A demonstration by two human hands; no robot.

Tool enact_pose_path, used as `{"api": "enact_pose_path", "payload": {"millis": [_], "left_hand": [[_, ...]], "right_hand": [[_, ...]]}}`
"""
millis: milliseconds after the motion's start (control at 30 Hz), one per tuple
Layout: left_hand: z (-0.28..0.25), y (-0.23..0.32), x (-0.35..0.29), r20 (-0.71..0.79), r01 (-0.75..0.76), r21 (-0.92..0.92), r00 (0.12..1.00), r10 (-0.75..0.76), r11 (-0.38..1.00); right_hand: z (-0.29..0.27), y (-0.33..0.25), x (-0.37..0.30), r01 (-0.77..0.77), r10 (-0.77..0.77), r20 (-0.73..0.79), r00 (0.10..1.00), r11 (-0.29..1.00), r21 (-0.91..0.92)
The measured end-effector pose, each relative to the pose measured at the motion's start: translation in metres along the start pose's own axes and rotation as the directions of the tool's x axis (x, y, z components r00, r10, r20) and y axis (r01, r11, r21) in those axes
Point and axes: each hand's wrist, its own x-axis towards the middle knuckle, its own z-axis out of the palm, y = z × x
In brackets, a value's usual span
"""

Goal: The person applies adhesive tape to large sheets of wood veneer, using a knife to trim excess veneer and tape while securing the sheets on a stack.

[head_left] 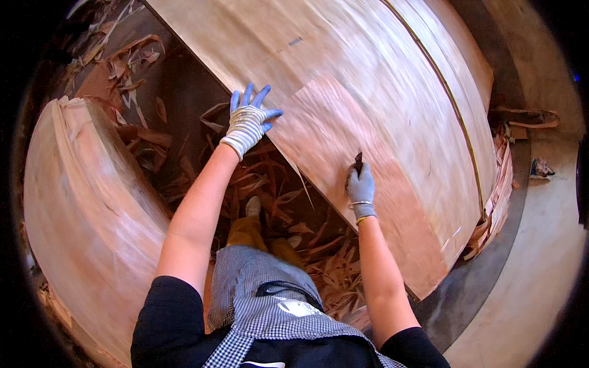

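Observation:
A thin pinkish wood veneer sheet [380,202] lies over a broad stack of paler veneer [343,49]. My left hand [247,124], in a striped glove with blue fingers, rests at the stack's left edge by the pinkish sheet's corner. Its fingers are spread and hold nothing. Over the pinkish sheet, my right hand [361,189] wears a grey glove and is closed around a small dark tool [359,161], which looks like a knife. Its handle is hidden in the fist. A narrow loose sliver [304,181] hangs off the stack's near edge between my hands.
Another veneer stack [80,202] stands at my left. Torn veneer scraps [334,276] litter the dark floor around my feet. A dark cord or gap line [429,61] crosses the big stack. More ragged strips [500,190] hang at its right end, beside a pale floor strip [527,264].

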Motion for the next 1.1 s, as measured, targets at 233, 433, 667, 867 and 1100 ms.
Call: {"api": "enact_pose_path", "payload": {"millis": [233,433,667,867,1100], "left_hand": [[0.0,-0.011,0.01,0.092,-0.032,-0.097,0.995,0.041,0.995],[-0.008,-0.008,0.01,0.098,-0.058,-0.021,0.993,0.06,0.998],[-0.01,-0.001,0.015,0.139,-0.002,-0.032,0.99,0.007,0.999],[-0.015,-0.001,0.012,0.157,0.026,-0.091,0.988,-0.012,0.995],[-0.002,-0.004,0.015,0.141,0.045,-0.044,0.989,-0.038,0.998]], "right_hand": [[0.05,-0.119,-0.006,0.284,-0.201,0.305,0.931,0.922,-0.261],[0.088,-0.157,0.012,0.364,-0.171,0.405,0.898,0.805,-0.468],[0.097,-0.15,0.008,0.394,-0.199,0.398,0.895,0.769,-0.503],[0.046,-0.074,-0.067,0.298,-0.079,0.395,0.915,0.792,-0.532],[0.01,-0.09,-0.008,0.533,-0.414,0.365,0.834,0.776,-0.338]]}}
